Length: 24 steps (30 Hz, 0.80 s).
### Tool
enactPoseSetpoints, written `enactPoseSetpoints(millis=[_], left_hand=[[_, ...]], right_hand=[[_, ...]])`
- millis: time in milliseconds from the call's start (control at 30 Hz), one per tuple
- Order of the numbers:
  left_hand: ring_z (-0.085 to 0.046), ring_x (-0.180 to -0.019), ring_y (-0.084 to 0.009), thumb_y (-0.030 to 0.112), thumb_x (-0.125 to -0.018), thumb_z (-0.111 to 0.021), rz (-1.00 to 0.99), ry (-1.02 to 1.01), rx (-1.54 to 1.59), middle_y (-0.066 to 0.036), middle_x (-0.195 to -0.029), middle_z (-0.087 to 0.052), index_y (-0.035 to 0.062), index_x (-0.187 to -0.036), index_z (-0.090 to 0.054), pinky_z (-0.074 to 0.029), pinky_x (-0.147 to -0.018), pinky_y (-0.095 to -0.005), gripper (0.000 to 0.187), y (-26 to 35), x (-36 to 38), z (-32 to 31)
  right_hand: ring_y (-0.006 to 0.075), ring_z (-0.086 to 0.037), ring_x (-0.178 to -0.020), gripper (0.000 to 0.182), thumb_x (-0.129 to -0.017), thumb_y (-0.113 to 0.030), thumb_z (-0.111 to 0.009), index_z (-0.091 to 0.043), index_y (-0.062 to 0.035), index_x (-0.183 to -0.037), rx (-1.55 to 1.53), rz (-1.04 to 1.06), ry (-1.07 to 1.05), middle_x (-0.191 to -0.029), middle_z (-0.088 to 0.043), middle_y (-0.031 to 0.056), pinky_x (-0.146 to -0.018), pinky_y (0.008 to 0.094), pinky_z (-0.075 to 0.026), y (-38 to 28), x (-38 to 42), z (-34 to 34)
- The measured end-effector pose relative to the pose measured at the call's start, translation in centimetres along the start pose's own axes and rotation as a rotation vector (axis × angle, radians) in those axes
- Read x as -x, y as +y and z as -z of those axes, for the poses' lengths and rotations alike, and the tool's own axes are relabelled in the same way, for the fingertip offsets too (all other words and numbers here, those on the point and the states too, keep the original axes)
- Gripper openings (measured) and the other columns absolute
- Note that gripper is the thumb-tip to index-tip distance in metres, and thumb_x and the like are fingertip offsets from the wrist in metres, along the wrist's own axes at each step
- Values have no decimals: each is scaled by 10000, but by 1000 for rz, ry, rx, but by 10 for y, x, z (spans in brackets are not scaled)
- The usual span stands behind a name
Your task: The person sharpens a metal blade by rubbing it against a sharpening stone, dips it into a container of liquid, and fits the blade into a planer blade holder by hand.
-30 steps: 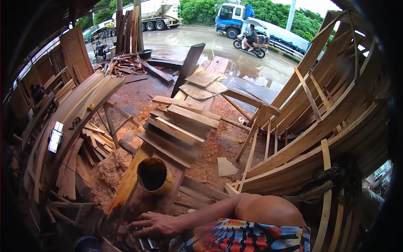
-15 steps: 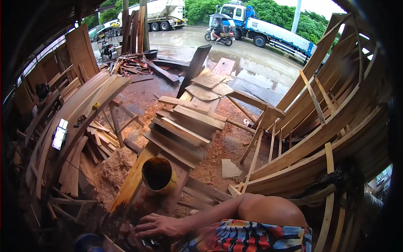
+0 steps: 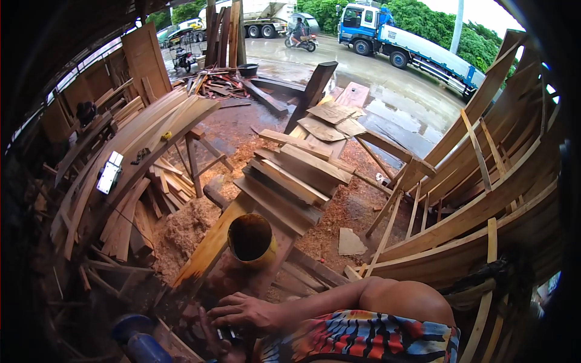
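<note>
At the bottom centre is my right hand (image 3: 247, 311), its fingers stretched out to the left and slightly apart. Close under it, my left hand (image 3: 213, 337) shows in part, in shadow, with a finger extended upward. A small shiny object (image 3: 227, 333) glints between the hands; I cannot make out what it is. Just beyond them stands an open yellowish can (image 3: 266, 253) with a dark inside, on a reddish plank (image 3: 279, 257). Left of the hands is a blue tool (image 3: 144, 345), partly cut off by the frame.
Cut boards (image 3: 284, 187) lie stacked across the bench beyond the can. Wood shavings (image 3: 187, 233) heap on the ground at left, near long curved planks (image 3: 151, 130). A slatted timber frame (image 3: 448, 233) rises at right. Trucks (image 3: 411, 48) and a motorcycle stand out on the wet road.
The view has shifted, so the scene sits further right and lower. More of my left hand and the blue tool now shows. The motorcycle on the road has moved left relative to the blue truck.
</note>
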State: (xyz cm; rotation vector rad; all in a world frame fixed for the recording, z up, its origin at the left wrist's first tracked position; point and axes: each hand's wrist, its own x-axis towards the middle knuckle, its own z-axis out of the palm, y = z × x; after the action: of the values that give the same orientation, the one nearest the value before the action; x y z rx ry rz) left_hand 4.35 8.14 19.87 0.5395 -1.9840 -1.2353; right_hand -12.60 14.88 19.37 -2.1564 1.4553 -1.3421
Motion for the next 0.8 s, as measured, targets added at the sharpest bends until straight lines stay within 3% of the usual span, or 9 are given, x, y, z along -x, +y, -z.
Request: enactPoseSetpoints(millis=[100,200,333,367,467,600,800], left_hand=[[-385,-1431,-318,513,-983,-492,187,32,419,-194,-1586,-324,-49,-1555,-261,-325,-1191,-441,835,3,1,-3],[-362,-1444,-314,465,-986,-495,163,63,566,-185,-1600,-305,-45,-1561,-251,-312,-1201,-441,807,-9,2,-2],[-351,-1451,-313,525,-963,-545,71,13,586,-173,-1603,-297,-33,-1576,-220,-312,-1196,-448,890,-3,-1,-4],[-352,-1450,-313,564,-933,-591,195,0,717,-168,-1592,-303,-18,-1585,-207,-316,-1189,-454,954,1,0,-3],[-358,-1442,-318,555,-919,-621,203,-41,786,-173,-1578,-309,-3,-1590,-198,-342,-1173,-453,970,12,-7,0],[-489,-1321,-357,436,-853,-710,265,11,932,-216,-1421,-443,63,-1610,-103,-430,-1093,-489,1039,-14,-6,-2],[-503,-1307,-308,447,-809,-792,301,31,962,-186,-1450,-434,9,-1590,-160,-455,-1079,-420,1096,-1,-7,-3]], right_hand=[[403,-471,-1310,590,-880,-336,-673,-546,-92,-1401,-26,-9,8,-1487,-493,185,-1071,523,-357,-2,-1,1],[406,-472,-1305,601,-871,-335,-677,-542,-83,-1400,-33,0,7,-1488,-490,182,-1063,531,-363,-3,-2,5],[414,-463,-1315,608,-881,-304,-668,-515,-73,-1422,-45,-9,-4,-1496,-485,180,-1076,532,-355,-5,-5,6],[415,-459,-1320,621,-881,-294,-668,-503,-72,-1437,-60,-14,-6,-1502,-483,176,-1082,532,-350,-6,-5,7],[408,-430,-1353,668,-880,-283,-609,-452,-84,-1497,-96,-46,-31,-1527,-470,149,-1122,517,-326,-8,-5,8],[403,-414,-1371,682,-896,-270,-567,-412,-91,-1536,-100,-5,-65,-1544,-464,121,-1132,501,-329,-12,-6,11],[404,-452,-1337,613,-941,-246,-610,-448,-81,-1508,-47,32,2,-1502,-511,121,-1100,505,-365,-5,0,-1]])
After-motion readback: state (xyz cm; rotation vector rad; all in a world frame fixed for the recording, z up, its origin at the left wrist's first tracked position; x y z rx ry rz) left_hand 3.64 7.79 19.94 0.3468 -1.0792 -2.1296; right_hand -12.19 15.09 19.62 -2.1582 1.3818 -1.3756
